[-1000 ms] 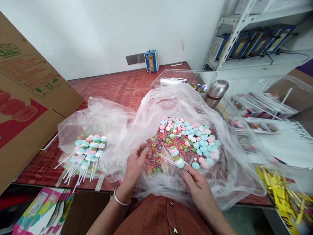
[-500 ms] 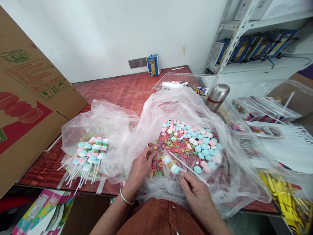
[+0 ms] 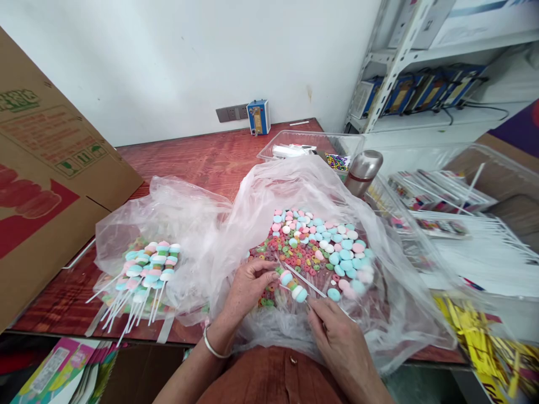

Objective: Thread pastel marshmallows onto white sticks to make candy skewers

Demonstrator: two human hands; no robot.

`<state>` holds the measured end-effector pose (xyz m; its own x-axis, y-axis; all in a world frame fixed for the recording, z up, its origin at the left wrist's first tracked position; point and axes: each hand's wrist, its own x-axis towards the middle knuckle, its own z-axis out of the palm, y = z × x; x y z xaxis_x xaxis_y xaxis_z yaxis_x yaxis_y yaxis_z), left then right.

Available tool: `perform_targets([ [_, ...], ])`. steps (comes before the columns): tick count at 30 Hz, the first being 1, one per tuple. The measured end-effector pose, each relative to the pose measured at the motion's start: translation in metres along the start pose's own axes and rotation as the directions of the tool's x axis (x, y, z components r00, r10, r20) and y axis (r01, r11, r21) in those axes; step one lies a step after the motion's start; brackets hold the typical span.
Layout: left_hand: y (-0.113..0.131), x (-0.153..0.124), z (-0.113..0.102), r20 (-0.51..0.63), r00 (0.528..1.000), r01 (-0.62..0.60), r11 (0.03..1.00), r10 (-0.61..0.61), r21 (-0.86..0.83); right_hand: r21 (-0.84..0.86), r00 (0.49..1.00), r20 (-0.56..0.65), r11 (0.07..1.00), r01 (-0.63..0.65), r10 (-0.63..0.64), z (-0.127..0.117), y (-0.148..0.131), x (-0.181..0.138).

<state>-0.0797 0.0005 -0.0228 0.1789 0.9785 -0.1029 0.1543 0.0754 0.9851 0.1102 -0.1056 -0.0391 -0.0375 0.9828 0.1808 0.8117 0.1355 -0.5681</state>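
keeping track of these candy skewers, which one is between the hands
The lone skewer between the left hand and right hand, over the cereal rings; the other skewers lie bunched together farther left.

This looks like a small sweets workshop or packing room. At eight o'clock on the red-brown counter [image 3: 189, 160], a batch of candy skewers [image 3: 154, 264] lies on clear plastic; at four o'clock, loose sweets [image 3: 347, 255] are spread in bulk. A printed carton [image 3: 46, 168] stands at nine o'clock, printed packets [image 3: 425, 188] fill a clear bin at three, and a metal rack [image 3: 393, 73] at two holds matching blue devices [image 3: 421, 92].
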Motion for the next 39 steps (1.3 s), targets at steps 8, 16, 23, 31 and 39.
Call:
perform_targets([
  [8, -0.002, 0.002, 0.014, 0.098, 0.989, 0.134, 0.949, -0.110, -0.287, -0.041, 0.994, -0.109, 0.999, -0.007, 0.003, -0.002, -0.007, 0.001],
  [16, 0.016, 0.003, 0.050, 0.188, 0.962, 0.272, 0.633, -0.197, -0.725, 0.228, 0.993, -0.038, 0.969, -0.099, 0.110, -0.011, -0.018, 0.010],
  [23, 0.030, -0.008, 0.078, 0.206, 0.964, 0.264, 0.633, -0.166, -0.728, 0.232, 0.973, -0.009, 0.947, -0.222, 0.230, -0.008, -0.018, 0.008],
  [31, 0.022, -0.010, 0.091, 0.158, 0.967, 0.254, 0.688, -0.201, -0.680, 0.294, 0.969, 0.011, 0.925, -0.240, 0.247, -0.003, -0.010, 0.018],
  [39, 0.008, 0.046, 0.084, 0.214, 0.960, -0.187, 0.982, 0.179, 0.017, -0.094, 0.939, -0.152, 0.941, -0.324, 0.308, -0.033, 0.036, 0.083],
])
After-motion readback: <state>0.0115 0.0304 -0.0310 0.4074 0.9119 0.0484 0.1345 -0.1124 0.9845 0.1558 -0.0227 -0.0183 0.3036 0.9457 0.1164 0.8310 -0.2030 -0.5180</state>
